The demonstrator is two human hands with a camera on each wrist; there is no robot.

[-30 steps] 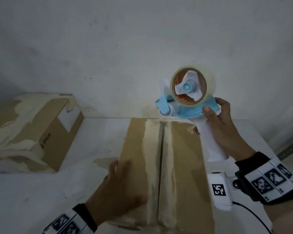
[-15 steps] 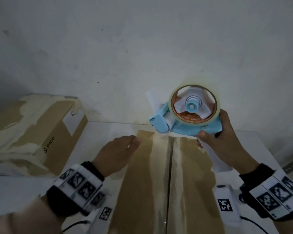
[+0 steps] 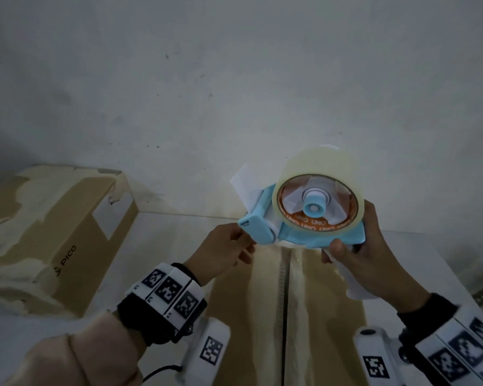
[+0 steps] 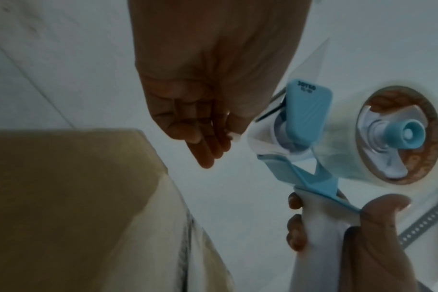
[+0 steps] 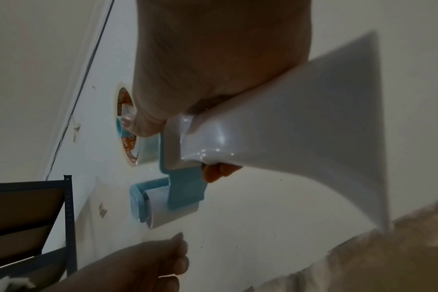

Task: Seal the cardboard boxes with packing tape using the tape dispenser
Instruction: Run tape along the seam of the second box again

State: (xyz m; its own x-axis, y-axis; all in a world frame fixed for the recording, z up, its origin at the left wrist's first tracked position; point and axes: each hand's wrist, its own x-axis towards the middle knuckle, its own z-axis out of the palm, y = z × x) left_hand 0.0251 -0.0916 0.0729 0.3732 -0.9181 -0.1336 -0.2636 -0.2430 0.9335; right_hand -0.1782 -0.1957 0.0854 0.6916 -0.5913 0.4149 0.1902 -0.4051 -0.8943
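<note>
Bare grey-white wall backs a white tabletop (image 3: 162, 235) where the brown cardboard box with old tape along its centre seam (image 3: 313, 316) lies. A second ago the left hand (image 3: 223, 250) pressed flat on that box; now it has lifted to the blue and white handheld tape dispenser (image 3: 304, 218), raised over the box's far end, fingertips pinching at the tape's loose end, likely to start a strip. The right hand (image 3: 365, 260) is wrapped round the dispenser's white handle.
</note>
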